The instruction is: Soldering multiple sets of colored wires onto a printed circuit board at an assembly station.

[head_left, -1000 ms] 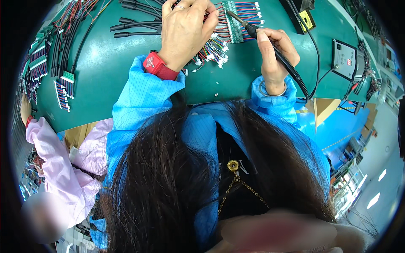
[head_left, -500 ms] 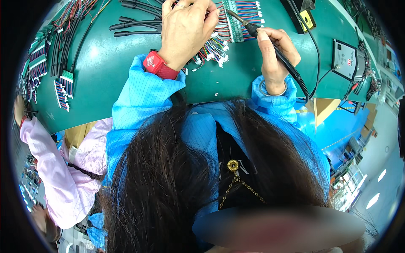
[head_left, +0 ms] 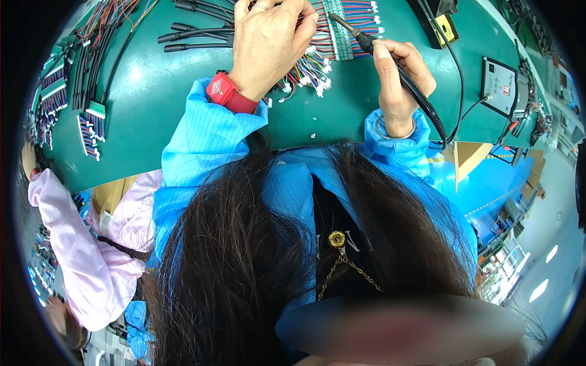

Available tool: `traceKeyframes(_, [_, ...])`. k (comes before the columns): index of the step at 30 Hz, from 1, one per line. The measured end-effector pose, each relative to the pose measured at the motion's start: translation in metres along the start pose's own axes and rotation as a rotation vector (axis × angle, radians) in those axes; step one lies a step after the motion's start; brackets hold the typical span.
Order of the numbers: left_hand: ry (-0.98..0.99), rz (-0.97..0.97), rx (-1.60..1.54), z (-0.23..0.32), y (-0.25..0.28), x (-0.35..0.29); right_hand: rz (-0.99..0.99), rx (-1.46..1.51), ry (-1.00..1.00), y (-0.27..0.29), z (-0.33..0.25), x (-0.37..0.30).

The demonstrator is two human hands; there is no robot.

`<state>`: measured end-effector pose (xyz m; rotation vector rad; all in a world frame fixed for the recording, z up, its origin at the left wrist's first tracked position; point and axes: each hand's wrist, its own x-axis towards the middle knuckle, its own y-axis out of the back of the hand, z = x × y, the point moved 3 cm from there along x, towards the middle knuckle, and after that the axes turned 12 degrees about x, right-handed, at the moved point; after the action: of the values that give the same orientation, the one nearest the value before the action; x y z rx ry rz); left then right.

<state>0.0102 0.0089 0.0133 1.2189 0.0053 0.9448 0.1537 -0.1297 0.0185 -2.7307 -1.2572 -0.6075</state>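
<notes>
My right hand [head_left: 403, 85] grips a soldering iron [head_left: 365, 41] like a pen. Its bare metal tip lies over the upper left edge of a green circuit board strip [head_left: 339, 38], though I cannot tell whether it touches. Red, blue and black wires with white plugs run out from the strip's right side. Just left of the strip, my left hand [head_left: 268, 46] is closed in a pinch on thin wires [head_left: 318, 8]; its fingertips are partly hidden. A bundle of coloured wires with white connectors [head_left: 312, 73] lies beneath and beside that hand.
Black cables [head_left: 195, 38] lie left of my left hand. More harnesses [head_left: 91, 128] sit on the green table [head_left: 152, 122] at the far left. A grey box [head_left: 500, 85] stands right, near the iron's cord [head_left: 455, 79]. A co-worker's pink sleeve [head_left: 79, 244] is at lower left.
The soldering iron's tip has shifted up very slightly at the board's edge. My left hand stays in place. The co-worker's arm at the left has moved a little.
</notes>
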Motion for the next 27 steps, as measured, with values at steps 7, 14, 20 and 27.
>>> traceKeyframes(7, [0.001,-0.009,0.014,0.0023,-0.0001,0.0015,-0.009,-0.022,0.012,-0.0008,-0.002,0.0007])
traceKeyframes(14, [-0.006,-0.02,0.032,0.0027,-0.0018,0.0028,-0.02,-0.077,0.004,-0.0022,-0.0051,0.0013])
traceKeyframes(20, [-0.016,-0.025,0.005,0.0022,-0.0006,0.0037,-0.041,-0.113,0.021,-0.0019,-0.006,0.0015])
traceKeyframes(27, [0.007,-0.03,0.005,0.0009,0.0001,0.0017,-0.045,-0.125,0.038,-0.0036,-0.0081,0.0013])
